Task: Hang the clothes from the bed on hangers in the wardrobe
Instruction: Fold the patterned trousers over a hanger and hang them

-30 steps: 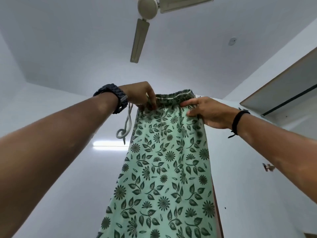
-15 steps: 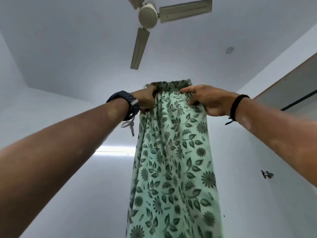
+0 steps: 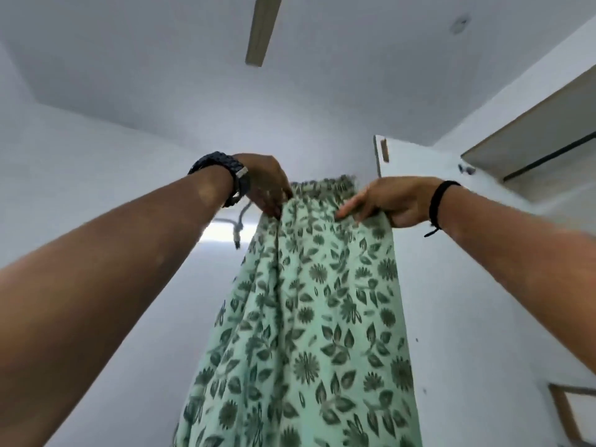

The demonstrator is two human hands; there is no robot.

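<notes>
A light green cotton garment printed with dark green flowers and leaves (image 3: 309, 317) is held up high in front of the camera, its gathered elastic waistband (image 3: 322, 185) at the top and the cloth hanging straight down out of the bottom of the view. The left hand (image 3: 264, 185) pinches the waistband's left end, fingers pointing down and curled onto the fabric; a dark chunky wristwatch (image 3: 232, 179) sits on that wrist. The right hand (image 3: 390, 201) grips the waistband's right side, fingers laid across the front of the cloth with the thumb side hidden behind it; a thin black cord bracelet (image 3: 438, 201) circles that wrist. A pale drawstring cord (image 3: 240, 224) dangles from the waistband just below the left hand, in front of a bright strip of window light (image 3: 225, 232).

Above, one beige blade of a ceiling fan (image 3: 263, 29) crosses the white ceiling (image 3: 161, 59). Behind the waistband stands the top corner of a white door panel (image 3: 400, 156), and at the right edge the underside of a pale overhead cabinet (image 3: 532, 140) shows. A wooden frame (image 3: 571, 414) sits low at the right.
</notes>
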